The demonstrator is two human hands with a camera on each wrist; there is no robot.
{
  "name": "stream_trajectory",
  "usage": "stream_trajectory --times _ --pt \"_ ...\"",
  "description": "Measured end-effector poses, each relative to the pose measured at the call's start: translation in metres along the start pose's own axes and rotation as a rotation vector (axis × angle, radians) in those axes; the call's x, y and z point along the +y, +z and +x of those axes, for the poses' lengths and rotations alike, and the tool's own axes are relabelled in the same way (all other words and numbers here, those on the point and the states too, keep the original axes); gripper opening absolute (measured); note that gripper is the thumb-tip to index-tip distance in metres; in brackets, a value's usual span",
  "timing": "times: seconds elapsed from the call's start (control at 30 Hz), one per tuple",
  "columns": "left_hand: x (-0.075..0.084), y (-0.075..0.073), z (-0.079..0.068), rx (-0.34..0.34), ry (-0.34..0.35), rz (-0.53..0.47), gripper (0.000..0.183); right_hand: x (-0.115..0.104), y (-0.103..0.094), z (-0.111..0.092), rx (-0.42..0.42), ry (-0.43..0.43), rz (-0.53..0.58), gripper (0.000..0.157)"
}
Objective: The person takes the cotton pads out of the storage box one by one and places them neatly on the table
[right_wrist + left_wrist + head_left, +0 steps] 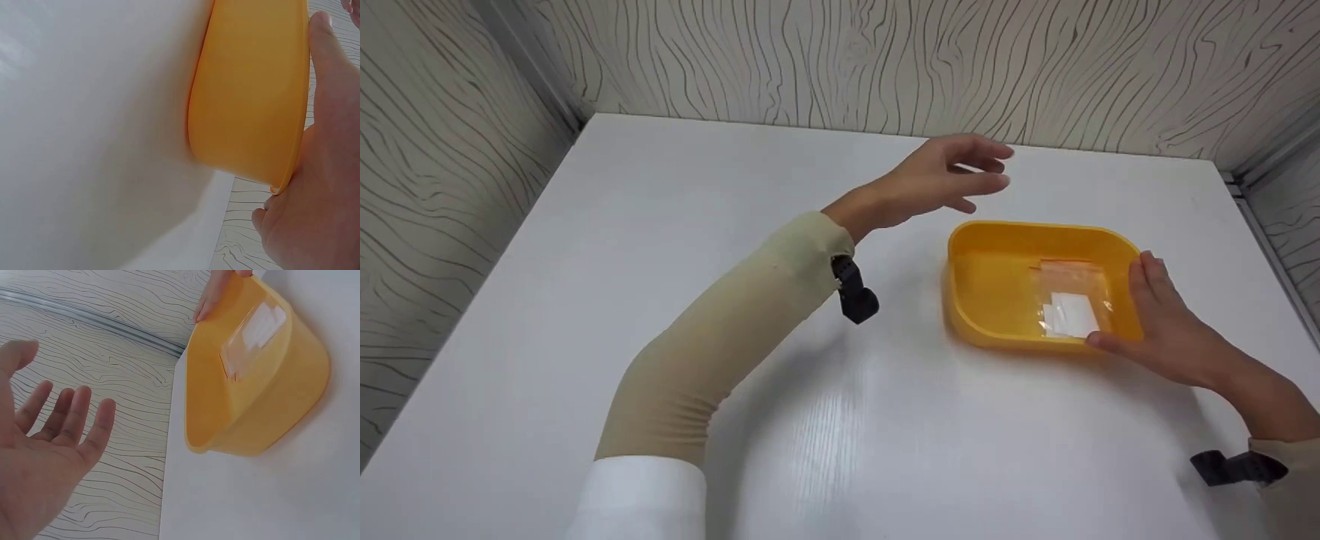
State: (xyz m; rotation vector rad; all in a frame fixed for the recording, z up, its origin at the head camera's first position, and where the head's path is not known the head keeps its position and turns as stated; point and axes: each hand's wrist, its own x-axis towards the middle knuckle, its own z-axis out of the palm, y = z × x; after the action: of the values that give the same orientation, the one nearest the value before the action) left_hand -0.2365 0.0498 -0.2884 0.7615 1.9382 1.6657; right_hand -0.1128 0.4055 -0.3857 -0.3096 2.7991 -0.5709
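Note:
A yellow plastic box stands on the white table, with a small clear zip bag lying inside on its floor. White rectangular pieces show in or under the bag, and a reddish strip runs along its far edge. My right hand rests on the box's near right corner, fingers straight along the right rim and thumb on the front rim. Left of and behind the box, my left hand is raised in the air, its fingers loosely bent and holding nothing. In the left wrist view its palm faces the camera.
The white table extends around the box. Wood-grain patterned panels rise behind it and at both sides, with metal strips at the corners. A black wrist mount sticks out from the left sleeve.

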Motion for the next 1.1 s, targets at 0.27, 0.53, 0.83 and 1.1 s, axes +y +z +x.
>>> stream_trajectory --times 0.27,0.53,0.83,1.1 --pt "0.007 0.008 0.012 -0.034 -0.034 0.008 0.044 -0.002 -0.002 0.001 0.003 0.007 0.012 0.122" --pt "0.012 0.022 0.026 -0.074 -0.112 -0.003 0.042 -0.002 -0.003 0.002 0.001 0.009 0.004 0.122" --pt "0.017 0.034 0.036 -0.12 -0.268 0.0 0.038 -0.001 -0.001 0.002 0.008 0.01 0.004 0.122" --pt "0.01 0.043 0.044 -0.124 -0.33 0.028 0.037 -0.002 -0.001 0.003 0.001 0.019 -0.006 0.124"
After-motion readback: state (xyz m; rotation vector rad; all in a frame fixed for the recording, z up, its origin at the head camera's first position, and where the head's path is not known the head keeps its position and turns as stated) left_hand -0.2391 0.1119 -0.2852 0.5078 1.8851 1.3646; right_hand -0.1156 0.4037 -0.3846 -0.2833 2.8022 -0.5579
